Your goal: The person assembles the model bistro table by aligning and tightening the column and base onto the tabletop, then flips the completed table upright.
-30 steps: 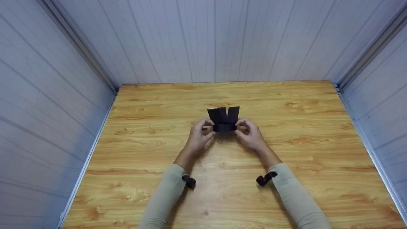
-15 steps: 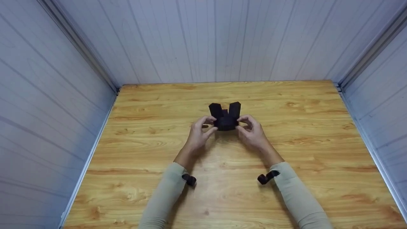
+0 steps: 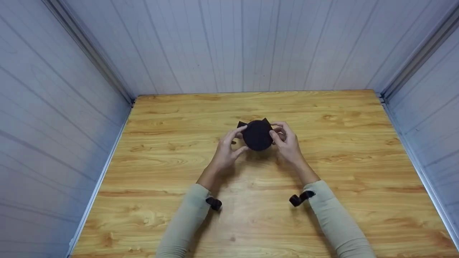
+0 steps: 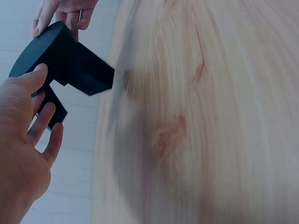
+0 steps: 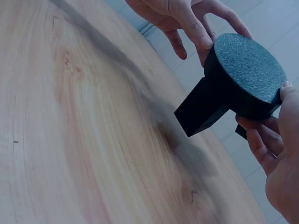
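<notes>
A black round piece with flat legs (image 3: 257,135) is held above the table in the head view, its disc face turned up toward me and the legs mostly hidden behind it. My left hand (image 3: 226,147) grips the rim on the left with thumb and fingers. On the other side my right hand (image 3: 287,143) pinches the disc, thumb on the face and fingers beneath. The left wrist view shows the black piece (image 4: 49,51) from the side, legs pointing away from the disc. Its textured round face (image 5: 250,67) shows in the right wrist view.
The wood-grain table (image 3: 251,215) lies below, bounded by a white panelled back wall (image 3: 222,46) and side walls on the left (image 3: 53,125) and right (image 3: 430,118). A small black device (image 3: 214,204) sits at the left cuff, another black device (image 3: 300,199) at the right.
Both hands have tilted the black piece. Its legs, which stood up in sight before, now point away behind the disc, and the round face shows. The right thumb has moved onto that face.
</notes>
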The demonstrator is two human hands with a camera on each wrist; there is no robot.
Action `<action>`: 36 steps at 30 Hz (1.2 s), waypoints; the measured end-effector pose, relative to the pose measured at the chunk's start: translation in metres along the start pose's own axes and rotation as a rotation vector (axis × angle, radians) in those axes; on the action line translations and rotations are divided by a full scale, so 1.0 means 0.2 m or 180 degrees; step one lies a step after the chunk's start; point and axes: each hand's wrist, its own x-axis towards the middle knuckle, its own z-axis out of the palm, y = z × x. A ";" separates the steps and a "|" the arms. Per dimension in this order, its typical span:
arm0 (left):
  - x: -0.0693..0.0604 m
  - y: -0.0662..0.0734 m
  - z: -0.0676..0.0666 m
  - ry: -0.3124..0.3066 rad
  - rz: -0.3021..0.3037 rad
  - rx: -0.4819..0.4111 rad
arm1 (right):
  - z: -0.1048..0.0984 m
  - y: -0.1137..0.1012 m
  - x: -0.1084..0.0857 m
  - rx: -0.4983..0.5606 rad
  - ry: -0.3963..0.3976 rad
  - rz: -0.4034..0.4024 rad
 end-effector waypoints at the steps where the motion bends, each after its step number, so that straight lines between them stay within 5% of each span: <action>1: 0.00 0.00 0.00 0.0016 -0.0030 -0.0058 | 0.00 0.00 0.00 -0.0039 -0.0048 -0.0033; 8: 0.01 -0.01 0.01 0.0068 -0.0289 -0.0321 | -0.02 0.00 0.00 -0.0134 -0.0236 -0.0062; 24: 0.00 -0.07 0.03 -0.0186 -0.0688 -0.0470 | -0.01 0.09 -0.02 -0.0264 -0.0275 0.0255; 31: 0.00 -0.15 0.05 -0.0223 -0.0564 -0.0551 | -0.01 0.12 -0.03 -0.0318 -0.0291 0.0281; 35: -0.01 -0.14 0.05 -0.0253 -0.0600 -0.0550 | -0.02 0.12 -0.03 -0.0341 -0.0316 0.0281; 36: -0.02 -0.10 0.04 -0.0280 -0.0672 -0.0534 | -0.03 0.11 -0.04 -0.0346 -0.0323 0.0278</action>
